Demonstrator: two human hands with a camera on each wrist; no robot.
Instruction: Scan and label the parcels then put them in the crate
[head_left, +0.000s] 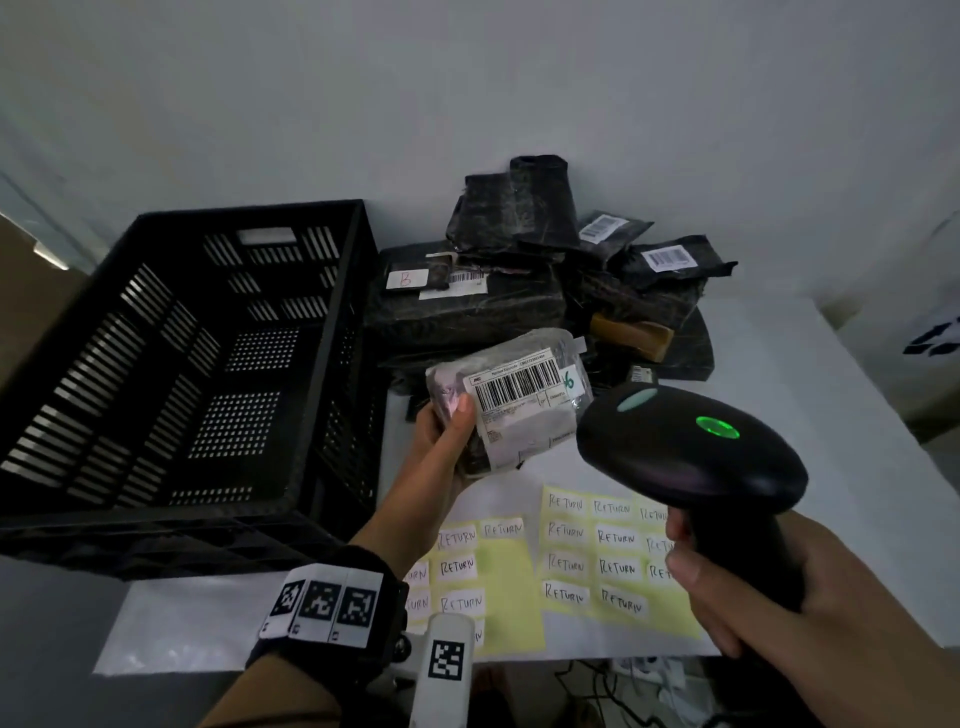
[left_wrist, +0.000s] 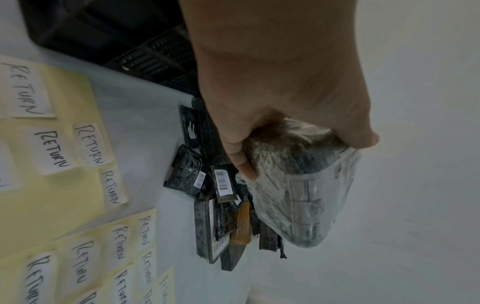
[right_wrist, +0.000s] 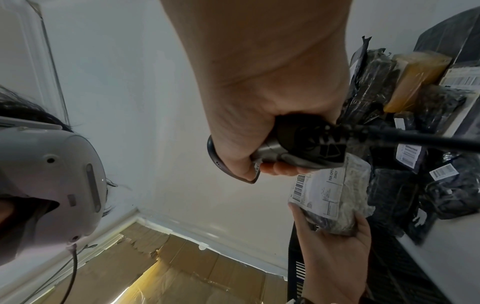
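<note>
My left hand (head_left: 447, 441) grips a clear-wrapped parcel (head_left: 511, 400) above the white table, its white barcode label facing up. The same parcel (left_wrist: 301, 185) fills the left wrist view, held by my left hand (left_wrist: 272, 102). My right hand (head_left: 743, 587) holds the handle of a black barcode scanner (head_left: 691, 447), whose green light is lit; its head hovers just right of the parcel. In the right wrist view my right hand (right_wrist: 259, 123) wraps the scanner (right_wrist: 298, 148) above the parcel (right_wrist: 335, 197). An empty black crate (head_left: 197, 364) stands at the left.
A pile of black-wrapped parcels (head_left: 545, 280) with a brown one (head_left: 631, 335) lies at the back of the table (head_left: 810, 426). Yellow sheets of white "RETURN" labels (head_left: 597, 556) lie near the front edge. Cardboard boxes (right_wrist: 182, 267) stand on the floor.
</note>
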